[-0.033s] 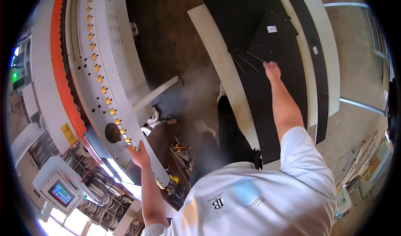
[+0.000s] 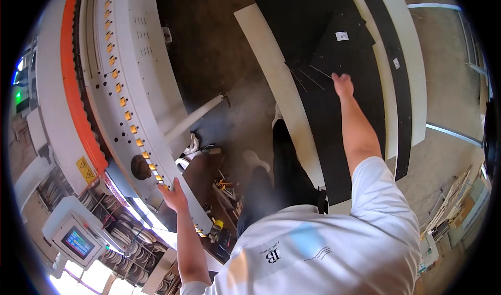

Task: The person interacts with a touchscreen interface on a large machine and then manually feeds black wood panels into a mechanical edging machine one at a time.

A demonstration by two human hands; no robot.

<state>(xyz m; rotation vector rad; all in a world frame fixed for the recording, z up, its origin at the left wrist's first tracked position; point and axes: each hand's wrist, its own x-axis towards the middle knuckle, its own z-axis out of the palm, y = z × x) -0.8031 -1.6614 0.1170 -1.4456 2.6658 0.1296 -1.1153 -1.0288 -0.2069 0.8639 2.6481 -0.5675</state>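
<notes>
My right hand (image 2: 343, 86) reaches out over a dark board (image 2: 357, 112) lying on a stack of panels. Its fingertips are pinched at the near end of a thin light strip (image 2: 319, 70). Two more thin strips (image 2: 310, 79) lie beside it on the dark surface. On the left, my left hand (image 2: 175, 195) rests at the near end of a long machine's pale bed (image 2: 169, 154). Its thumb is spread away from the fingers, which touch the end of a row of yellow rollers (image 2: 133, 129). No object shows in that hand.
Pale panels (image 2: 261, 39) stick out from under the dark boards. An orange guard (image 2: 83, 117) runs along the machine, and a grey post (image 2: 195, 116) juts from its side. A control screen (image 2: 78, 242) stands at lower left. Tools (image 2: 224, 188) lie on a low shelf near my legs.
</notes>
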